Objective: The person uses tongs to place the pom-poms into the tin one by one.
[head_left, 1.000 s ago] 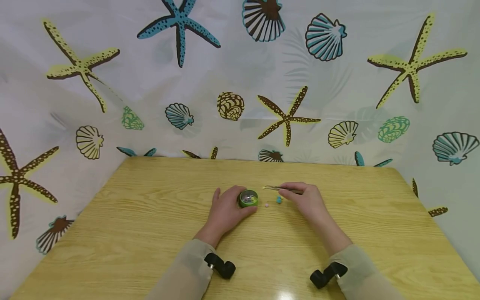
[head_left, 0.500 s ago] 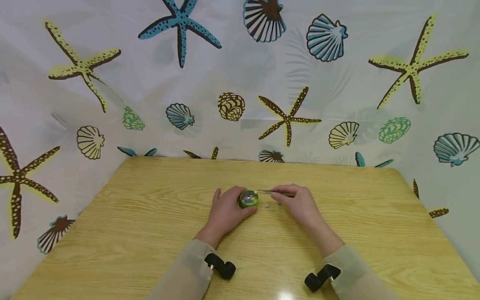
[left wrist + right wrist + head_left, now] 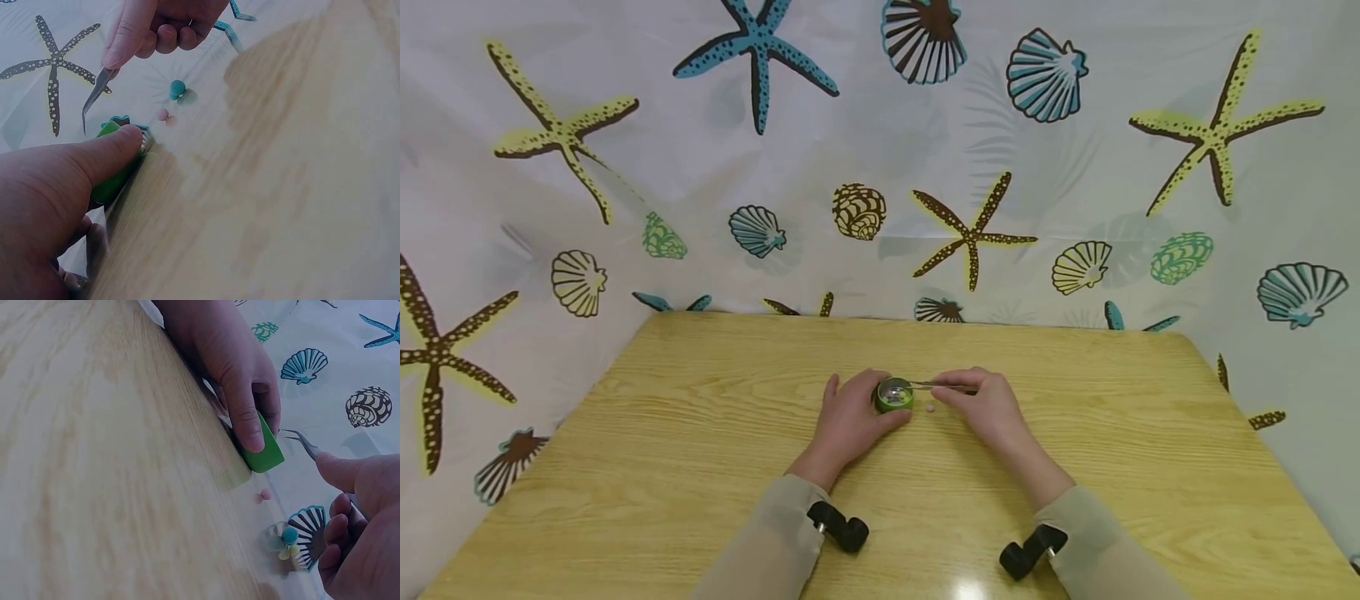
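Observation:
My left hand (image 3: pixel 853 417) grips a small round green tin (image 3: pixel 895 407) that stands upright on the table, its thumb along the near side. Shiny and yellowish contents show inside it. Between thumb and fingers, my right hand (image 3: pixel 988 404) pinches metal tweezers (image 3: pixel 306 445). The tweezer tips reach the tin's right rim, and in the right wrist view they stand parted with nothing visible between them. Just right of the tin lies a pink bead (image 3: pixel 930 408). A blue bead (image 3: pixel 289 535) and yellow beads (image 3: pixel 294 550) sit beneath the right hand, hidden from the head view.
The wood-grain table (image 3: pixel 700 433) carries all of this. Behind it and at both sides hangs a pale sheet (image 3: pixel 820 150) printed with starfish and shells. Each sleeve bears a black wrist mount (image 3: pixel 842 529).
My right hand has moved left, bringing the tweezers from above the beads to the tin's rim. The small yellow bead seen earlier at their tips no longer shows there. The left hand stays put.

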Motion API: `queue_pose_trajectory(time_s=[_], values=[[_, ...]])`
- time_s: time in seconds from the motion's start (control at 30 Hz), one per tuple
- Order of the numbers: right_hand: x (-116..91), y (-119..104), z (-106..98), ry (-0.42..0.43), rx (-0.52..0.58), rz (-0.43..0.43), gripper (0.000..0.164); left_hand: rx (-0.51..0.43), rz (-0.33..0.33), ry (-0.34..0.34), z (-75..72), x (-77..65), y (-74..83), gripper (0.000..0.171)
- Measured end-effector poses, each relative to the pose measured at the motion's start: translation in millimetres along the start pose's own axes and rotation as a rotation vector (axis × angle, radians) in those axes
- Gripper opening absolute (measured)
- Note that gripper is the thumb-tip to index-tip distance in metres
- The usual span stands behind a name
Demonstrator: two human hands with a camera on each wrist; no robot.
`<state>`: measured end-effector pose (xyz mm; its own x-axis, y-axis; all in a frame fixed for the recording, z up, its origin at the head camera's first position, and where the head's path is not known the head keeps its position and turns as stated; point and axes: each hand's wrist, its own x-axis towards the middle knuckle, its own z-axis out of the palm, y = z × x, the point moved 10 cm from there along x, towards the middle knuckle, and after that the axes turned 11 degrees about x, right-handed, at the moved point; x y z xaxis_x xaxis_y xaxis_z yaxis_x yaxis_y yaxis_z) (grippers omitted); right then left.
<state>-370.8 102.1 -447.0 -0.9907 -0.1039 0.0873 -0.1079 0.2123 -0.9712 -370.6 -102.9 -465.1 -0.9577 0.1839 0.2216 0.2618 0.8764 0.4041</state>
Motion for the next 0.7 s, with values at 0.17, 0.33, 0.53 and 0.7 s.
queue_pose_trajectory(time_s=[0.17,0.33,0.53,0.7], values=[[-1.2,-0.7,-2.6,0.01,0.002,0.002,0.018,0.007,-0.004,-0.005,0.0,0.8,0.1,0.063],[-3.6,-0.5,-8.7,0.026,0.0,0.006,0.019,0.007,-0.006,-0.008,0.9,2.3,0.4,0.064],[-6.3,5.8,-19.4,0.048,0.017,0.046,0.019,-0.005,-0.01,-0.017,0.8,2.3,2.2,0.066],[-8.6,12.6,-28.0,0.054,0.036,0.073,0.022,-0.002,-0.015,-0.011,0.9,1.9,1.0,0.066]])
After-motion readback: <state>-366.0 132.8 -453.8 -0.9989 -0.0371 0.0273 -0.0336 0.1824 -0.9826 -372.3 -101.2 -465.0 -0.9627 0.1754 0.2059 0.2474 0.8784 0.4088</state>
